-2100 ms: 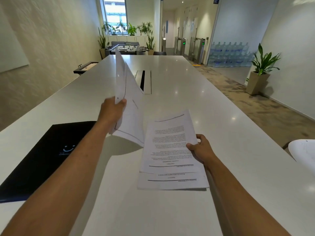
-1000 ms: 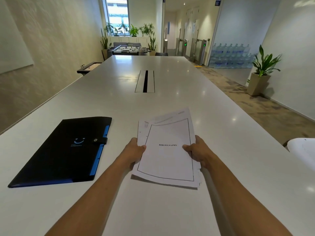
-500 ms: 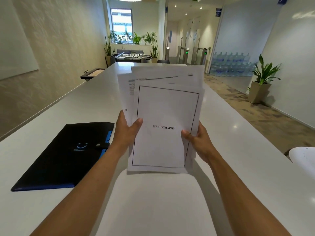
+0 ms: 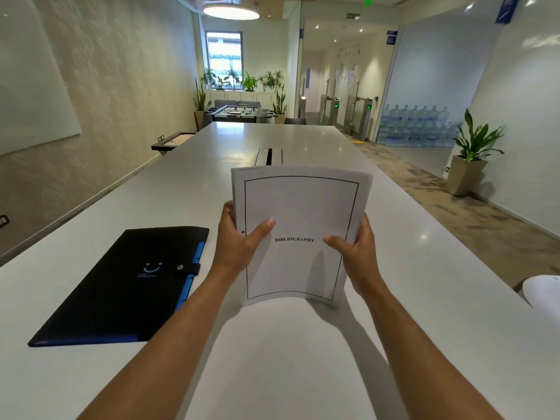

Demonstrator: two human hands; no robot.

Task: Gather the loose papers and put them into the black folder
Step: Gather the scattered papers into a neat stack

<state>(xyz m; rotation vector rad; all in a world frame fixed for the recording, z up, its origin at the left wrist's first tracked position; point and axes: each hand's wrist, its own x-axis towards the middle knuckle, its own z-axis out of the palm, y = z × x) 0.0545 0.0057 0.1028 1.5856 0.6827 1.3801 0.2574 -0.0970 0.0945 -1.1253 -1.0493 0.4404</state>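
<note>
While I hold the sheets up, notes run from big to small. Table (image 4: 424, 298): one, long and white, running away from me; I am at its near end. Folder (image 4: 127, 283): one, black with a blue edge, lying flat toward the table's left edge, near end. It is shut, the snap tab (image 4: 186, 268) fastened across its right side. Its long axis slants from the near-left up toward the far-right, so the opening side faces my hands.

Papers (image 4: 298, 207): one stack, lifted clear of the table and stood nearly upright in front of me, edges roughly squared, top page reading BIBLIOGRAPHY. How many sheets are in it I cannot count; only layered edges show at the top. No other loose sheets lie on the table that I can see.

Left hand (image 4: 239, 241): closed on the stack's left edge, thumb across the front. Right hand (image 4: 356, 253): closed on the right edge, thumb likewise in front.

Folder lies to the left of both hands and just beside the left one, so that hand is nearer. My judgement: gathering looks done; the left should let go and undo the snap while the right keeps the stack.
</note>
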